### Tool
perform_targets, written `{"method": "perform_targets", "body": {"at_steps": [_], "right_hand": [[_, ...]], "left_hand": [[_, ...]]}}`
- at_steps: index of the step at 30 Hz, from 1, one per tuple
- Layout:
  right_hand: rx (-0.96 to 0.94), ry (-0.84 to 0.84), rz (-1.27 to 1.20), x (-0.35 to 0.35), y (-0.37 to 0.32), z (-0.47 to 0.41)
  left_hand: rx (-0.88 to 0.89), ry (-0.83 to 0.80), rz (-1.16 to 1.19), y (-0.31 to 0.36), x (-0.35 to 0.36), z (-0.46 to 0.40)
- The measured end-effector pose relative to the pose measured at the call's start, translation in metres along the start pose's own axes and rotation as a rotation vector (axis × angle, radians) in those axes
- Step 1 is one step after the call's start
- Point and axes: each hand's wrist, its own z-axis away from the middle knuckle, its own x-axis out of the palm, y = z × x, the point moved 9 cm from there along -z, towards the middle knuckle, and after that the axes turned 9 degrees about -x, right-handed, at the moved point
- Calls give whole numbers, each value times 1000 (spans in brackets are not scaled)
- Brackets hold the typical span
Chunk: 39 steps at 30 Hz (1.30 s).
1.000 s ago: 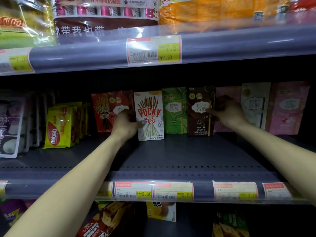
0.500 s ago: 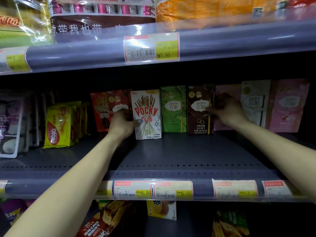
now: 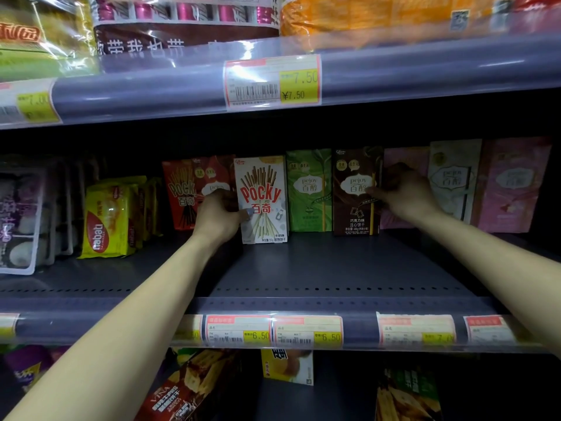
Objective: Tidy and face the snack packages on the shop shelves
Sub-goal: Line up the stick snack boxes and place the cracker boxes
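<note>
Shelving fills the scene, and the middle shelf (image 3: pixel 334 268) is bare at its front, with the snack boxes standing upright in a row at the back. Two bare arms reach in. Left hand (image 3: pixel 217 218) is clamped on the left edge of the white Pocky box (image 3: pixel 262 199), thumb across its front. Right hand (image 3: pixel 400 192) grips the right edge of the brown Pejoy box (image 3: pixel 355 192), fingers closed round it. A green Pejoy box (image 3: pixel 308 191) stands between them, touching both.
</note>
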Motion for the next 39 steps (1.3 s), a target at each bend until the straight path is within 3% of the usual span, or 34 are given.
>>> {"method": "perform_targets", "body": {"at_steps": [9,14,20,25,35,39], "right_hand": [[69,-36,87,-14,-23,24],[15,-16,52,-25,-61,51],[-143,-70,-51,-13,-108,99],[-296,-118,-85,-3,-146,144],[-646,-83,123,18,-182,250],[-698,-93,179,31,-160,291]], "left_hand": [[-10,-3,-148,3,-6,6],[115,119,-336,20,-24,41],[423,161,-446,29,-46,110],[576,147,-551,12,-59,160],[971,233,-671,-30,-83,249],[917,165,-713,-80,-86,250]]}}
